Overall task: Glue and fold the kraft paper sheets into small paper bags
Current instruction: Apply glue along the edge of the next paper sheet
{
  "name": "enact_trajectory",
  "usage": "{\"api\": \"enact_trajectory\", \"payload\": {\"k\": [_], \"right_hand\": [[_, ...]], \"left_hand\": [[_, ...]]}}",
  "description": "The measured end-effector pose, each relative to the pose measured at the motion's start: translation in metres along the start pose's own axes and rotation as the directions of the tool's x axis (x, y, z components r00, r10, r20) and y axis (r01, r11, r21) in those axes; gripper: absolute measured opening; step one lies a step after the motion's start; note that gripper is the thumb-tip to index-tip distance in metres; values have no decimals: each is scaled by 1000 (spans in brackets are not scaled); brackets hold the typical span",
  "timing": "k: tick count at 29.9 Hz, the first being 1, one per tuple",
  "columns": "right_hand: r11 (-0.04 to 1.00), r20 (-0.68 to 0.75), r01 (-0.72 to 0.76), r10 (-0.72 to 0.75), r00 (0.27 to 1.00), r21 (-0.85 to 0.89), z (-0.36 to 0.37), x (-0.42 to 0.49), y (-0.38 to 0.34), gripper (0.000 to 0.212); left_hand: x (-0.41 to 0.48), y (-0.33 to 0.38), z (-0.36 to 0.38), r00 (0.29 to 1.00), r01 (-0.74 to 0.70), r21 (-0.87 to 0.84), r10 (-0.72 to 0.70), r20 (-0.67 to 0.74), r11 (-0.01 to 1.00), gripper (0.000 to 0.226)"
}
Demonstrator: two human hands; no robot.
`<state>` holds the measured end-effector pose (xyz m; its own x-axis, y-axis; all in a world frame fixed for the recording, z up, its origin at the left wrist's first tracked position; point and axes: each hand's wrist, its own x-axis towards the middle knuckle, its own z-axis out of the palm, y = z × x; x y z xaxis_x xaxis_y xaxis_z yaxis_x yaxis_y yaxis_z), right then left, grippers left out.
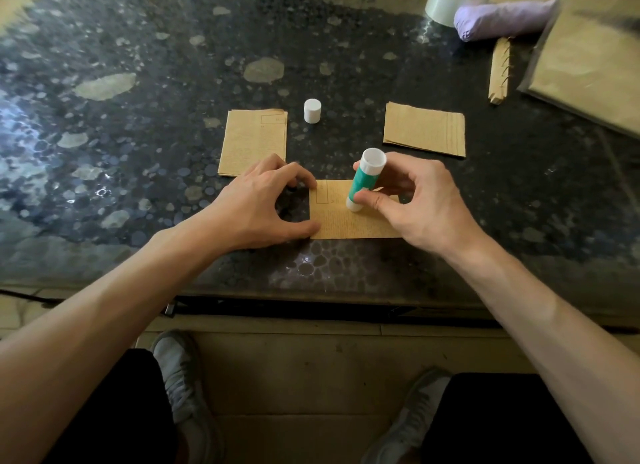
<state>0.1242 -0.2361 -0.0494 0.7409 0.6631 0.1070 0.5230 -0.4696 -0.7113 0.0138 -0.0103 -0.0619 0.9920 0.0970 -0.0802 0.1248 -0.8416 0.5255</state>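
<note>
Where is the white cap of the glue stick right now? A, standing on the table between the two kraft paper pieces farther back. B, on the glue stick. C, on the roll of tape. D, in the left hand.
A: the white cap stands alone on the table, between the left kraft piece and the right kraft piece, while the right hand holds the glue stick.

Open tabletop (138, 152) leftward; white cap (312, 110) between two kraft pieces ahead.

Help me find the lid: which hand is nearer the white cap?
Left. The left hand lies just below-left of the white cap; the right hand, holding the glue stick, sits farther right.
</note>
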Motion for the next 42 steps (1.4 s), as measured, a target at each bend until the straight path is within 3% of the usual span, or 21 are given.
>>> {"api": "enact_trajectory", "payload": {"k": [6, 17, 30, 35, 39, 42], "right_hand": [[1000, 95, 3, -2, 995, -6, -5, -3, -3, 36], [999, 50, -38, 38, 998, -12, -7, -9, -3, 40], [1000, 182, -3, 2, 983, 6, -13, -13, -8, 30], [999, 207, 2, -9, 978, 34, -14, -16, -7, 29], [990, 182, -42, 16, 983, 138, -15, -20, -4, 26], [950, 51, -65, 52, 997, 305, -20, -19, -2, 26]], "left_hand": [[-1, 0, 0, 1000, -7, -4, 7, -1, 1000, 67], [-1, 0, 0, 1000, -6, 3, 6, -2, 1000, 67], [-1, -2, 1, 1000, -12, -3, 12, -11, 1000, 74], [0, -1, 0, 1000, -5, -5, 5, 1, 1000, 67], [-1, -1, -1, 1000, -4, -6, 4, 1, 1000, 67], [0, 0, 0, 1000, -4, -10, 4, 3, 1000, 66]]}}
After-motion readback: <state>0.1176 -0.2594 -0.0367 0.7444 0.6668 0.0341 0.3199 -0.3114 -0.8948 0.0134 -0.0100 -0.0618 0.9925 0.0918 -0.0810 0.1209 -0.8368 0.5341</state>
